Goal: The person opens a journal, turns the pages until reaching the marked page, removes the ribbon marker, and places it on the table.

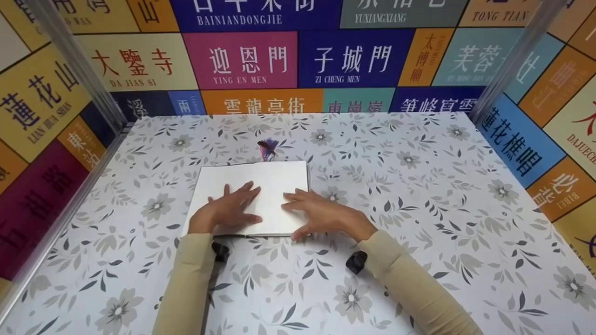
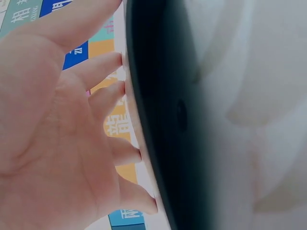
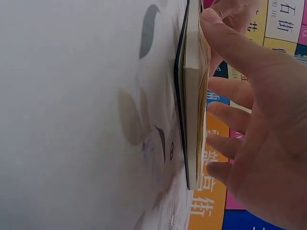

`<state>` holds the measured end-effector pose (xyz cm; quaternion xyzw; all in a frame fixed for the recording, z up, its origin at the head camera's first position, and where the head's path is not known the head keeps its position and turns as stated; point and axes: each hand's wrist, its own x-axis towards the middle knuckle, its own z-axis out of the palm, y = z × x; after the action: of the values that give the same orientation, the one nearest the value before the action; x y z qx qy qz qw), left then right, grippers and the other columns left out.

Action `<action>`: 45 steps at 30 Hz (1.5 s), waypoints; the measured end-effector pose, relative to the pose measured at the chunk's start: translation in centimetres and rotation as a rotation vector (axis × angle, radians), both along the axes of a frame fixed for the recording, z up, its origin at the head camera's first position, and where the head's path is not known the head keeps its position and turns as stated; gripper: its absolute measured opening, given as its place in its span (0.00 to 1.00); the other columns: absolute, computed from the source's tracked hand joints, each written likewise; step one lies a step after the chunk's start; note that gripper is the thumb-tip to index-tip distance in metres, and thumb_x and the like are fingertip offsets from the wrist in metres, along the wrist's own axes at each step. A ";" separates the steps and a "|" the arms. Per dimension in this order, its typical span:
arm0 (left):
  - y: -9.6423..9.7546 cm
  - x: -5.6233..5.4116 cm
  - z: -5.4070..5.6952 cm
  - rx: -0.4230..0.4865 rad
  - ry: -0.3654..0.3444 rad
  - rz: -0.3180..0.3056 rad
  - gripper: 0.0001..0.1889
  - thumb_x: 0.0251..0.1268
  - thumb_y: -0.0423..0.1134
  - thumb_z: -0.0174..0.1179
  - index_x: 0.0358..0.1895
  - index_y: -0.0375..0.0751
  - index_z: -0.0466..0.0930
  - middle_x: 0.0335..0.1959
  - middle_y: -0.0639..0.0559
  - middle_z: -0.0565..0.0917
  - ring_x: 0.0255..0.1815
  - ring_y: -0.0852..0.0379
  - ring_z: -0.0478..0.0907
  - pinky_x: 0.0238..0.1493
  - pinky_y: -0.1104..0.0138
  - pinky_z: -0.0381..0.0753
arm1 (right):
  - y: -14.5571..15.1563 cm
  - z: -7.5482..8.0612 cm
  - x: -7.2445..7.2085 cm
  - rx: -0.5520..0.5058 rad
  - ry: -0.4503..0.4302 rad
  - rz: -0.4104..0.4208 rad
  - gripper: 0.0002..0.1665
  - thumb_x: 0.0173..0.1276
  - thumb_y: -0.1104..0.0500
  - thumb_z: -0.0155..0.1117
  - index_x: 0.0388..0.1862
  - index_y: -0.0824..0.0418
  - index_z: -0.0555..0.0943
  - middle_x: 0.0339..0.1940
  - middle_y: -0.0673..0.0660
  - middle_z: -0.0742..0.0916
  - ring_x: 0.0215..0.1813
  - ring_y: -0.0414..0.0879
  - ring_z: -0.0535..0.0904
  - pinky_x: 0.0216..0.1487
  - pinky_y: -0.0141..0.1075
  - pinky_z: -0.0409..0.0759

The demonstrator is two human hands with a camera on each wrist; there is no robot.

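An open notebook (image 1: 274, 179) with blank white pages lies flat on the table. My left hand (image 1: 226, 209) rests on its left page with the fingers spread. In the left wrist view, the fingertips of that hand (image 2: 53, 139) touch the page above the dark cover (image 2: 148, 96). Over the right page, near its outer edge, is my right hand (image 1: 321, 211), fingers spread and thumb by the lower corner. The right wrist view shows the page block (image 3: 192, 110) from the side, with the fingers of the right hand (image 3: 268, 124) extended against the pages.
A purple and pink tassel (image 1: 267, 148) sticks out past the notebook's top edge. The table (image 1: 400, 186) has a white covering with grey flowers and leaves. Panels with Chinese lettering (image 1: 240, 60) stand behind and at both sides. Each wrist carries a black device (image 1: 356, 261).
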<state>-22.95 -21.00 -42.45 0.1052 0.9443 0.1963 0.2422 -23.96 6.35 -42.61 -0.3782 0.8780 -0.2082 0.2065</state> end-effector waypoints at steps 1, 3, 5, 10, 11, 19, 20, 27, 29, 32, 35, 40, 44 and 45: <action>0.0 0.0 0.0 -0.002 -0.001 -0.003 0.46 0.67 0.61 0.60 0.82 0.58 0.46 0.85 0.51 0.38 0.79 0.25 0.26 0.63 0.18 0.30 | 0.0 0.1 0.0 0.012 -0.004 0.007 0.50 0.58 0.43 0.76 0.76 0.56 0.68 0.84 0.54 0.59 0.85 0.56 0.45 0.84 0.53 0.45; 0.0 0.0 0.0 -0.002 -0.007 -0.002 0.46 0.67 0.62 0.59 0.82 0.58 0.46 0.85 0.51 0.37 0.80 0.25 0.26 0.63 0.18 0.30 | 0.0 0.2 0.0 0.028 -0.023 0.010 0.52 0.57 0.44 0.77 0.77 0.55 0.66 0.84 0.54 0.58 0.86 0.55 0.44 0.84 0.51 0.46; 0.0 0.0 0.1 -0.002 -0.010 0.006 0.46 0.67 0.62 0.60 0.82 0.59 0.46 0.85 0.51 0.37 0.80 0.26 0.26 0.64 0.19 0.29 | 0.0 0.3 -0.1 0.022 -0.039 0.015 0.51 0.57 0.44 0.77 0.77 0.55 0.67 0.84 0.54 0.59 0.85 0.55 0.46 0.84 0.49 0.46; -0.3 0.0 0.2 -0.007 -0.005 0.020 0.46 0.66 0.61 0.60 0.82 0.59 0.46 0.85 0.52 0.37 0.80 0.26 0.25 0.64 0.20 0.28 | 0.1 0.6 -0.4 -0.053 -0.056 0.034 0.40 0.62 0.47 0.74 0.71 0.57 0.75 0.80 0.55 0.67 0.84 0.55 0.53 0.83 0.50 0.51; -0.3 0.0 0.2 -0.005 -0.004 0.015 0.46 0.66 0.61 0.61 0.82 0.59 0.46 0.85 0.51 0.37 0.80 0.26 0.25 0.64 0.19 0.28 | 0.2 0.5 -0.5 -0.065 -0.054 0.036 0.37 0.64 0.48 0.73 0.70 0.57 0.76 0.79 0.55 0.69 0.83 0.55 0.55 0.83 0.50 0.53; -0.1 -0.2 0.0 -0.014 0.009 -0.009 0.46 0.66 0.63 0.60 0.82 0.58 0.46 0.85 0.51 0.38 0.79 0.25 0.26 0.63 0.18 0.30 | 1.1 0.1 -0.6 -0.192 0.029 0.060 0.20 0.68 0.59 0.67 0.59 0.58 0.84 0.61 0.56 0.86 0.67 0.52 0.79 0.71 0.46 0.75; -0.1 -0.2 0.0 -0.018 0.009 -0.009 0.46 0.66 0.63 0.59 0.82 0.58 0.46 0.85 0.51 0.38 0.79 0.25 0.26 0.63 0.18 0.30 | 1.3 0.1 -0.6 -0.216 0.045 0.069 0.20 0.67 0.61 0.67 0.58 0.59 0.85 0.59 0.57 0.87 0.65 0.53 0.81 0.69 0.47 0.77; -0.1 -0.2 0.1 0.006 0.005 -0.014 0.47 0.66 0.62 0.60 0.82 0.57 0.46 0.85 0.50 0.38 0.79 0.24 0.26 0.62 0.18 0.29 | 2.2 0.0 -0.8 -0.331 0.168 0.031 0.16 0.65 0.65 0.66 0.52 0.62 0.87 0.57 0.60 0.88 0.62 0.56 0.82 0.66 0.49 0.78; -0.2 -0.2 0.1 0.018 0.004 -0.018 0.47 0.66 0.62 0.61 0.82 0.56 0.46 0.85 0.49 0.38 0.79 0.23 0.25 0.62 0.17 0.29 | 2.3 -0.1 -0.8 -0.340 0.181 -0.034 0.18 0.67 0.63 0.68 0.56 0.62 0.86 0.62 0.60 0.85 0.66 0.57 0.79 0.68 0.50 0.76; -0.3 -0.2 0.2 0.034 0.008 -0.026 0.47 0.66 0.62 0.61 0.82 0.55 0.47 0.85 0.48 0.38 0.78 0.22 0.25 0.61 0.16 0.29 | 2.3 -0.2 -0.9 -0.375 0.146 -0.137 0.28 0.66 0.63 0.69 0.66 0.63 0.78 0.72 0.62 0.76 0.73 0.59 0.71 0.71 0.51 0.74; -0.3 -0.3 0.2 0.038 0.007 -0.027 0.47 0.66 0.61 0.61 0.82 0.55 0.46 0.85 0.49 0.38 0.78 0.23 0.25 0.61 0.17 0.29 | 2.1 -0.4 -1.0 -0.450 0.012 -0.237 0.40 0.65 0.65 0.70 0.75 0.64 0.67 0.78 0.64 0.67 0.76 0.62 0.68 0.71 0.51 0.74; -0.6 0.0 0.2 0.061 0.008 -0.025 0.47 0.66 0.61 0.61 0.82 0.54 0.46 0.85 0.48 0.38 0.79 0.23 0.25 0.62 0.17 0.27 | 1.5 -0.3 -0.9 -0.634 -0.280 -0.363 0.45 0.69 0.66 0.65 0.81 0.63 0.55 0.81 0.64 0.61 0.75 0.62 0.69 0.68 0.48 0.78; -0.6 0.1 0.3 0.076 -0.004 -0.020 0.48 0.66 0.61 0.61 0.82 0.52 0.46 0.85 0.47 0.38 0.79 0.24 0.24 0.63 0.19 0.25 | 1.0 0.1 -0.8 -0.813 -0.402 -0.454 0.41 0.73 0.67 0.59 0.80 0.66 0.55 0.79 0.65 0.65 0.73 0.61 0.72 0.66 0.45 0.80; -0.5 0.0 0.4 0.075 -0.008 -0.022 0.48 0.66 0.61 0.60 0.82 0.52 0.46 0.85 0.46 0.38 0.79 0.24 0.23 0.63 0.19 0.25 | 0.9 0.2 -0.9 -0.849 -0.414 -0.479 0.40 0.73 0.66 0.58 0.80 0.67 0.55 0.78 0.65 0.66 0.71 0.61 0.74 0.64 0.44 0.81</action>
<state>-22.93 -21.53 -42.08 0.1238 0.9341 0.2293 0.2439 -24.82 7.26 -42.43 -0.1684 0.7191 -0.6571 0.1510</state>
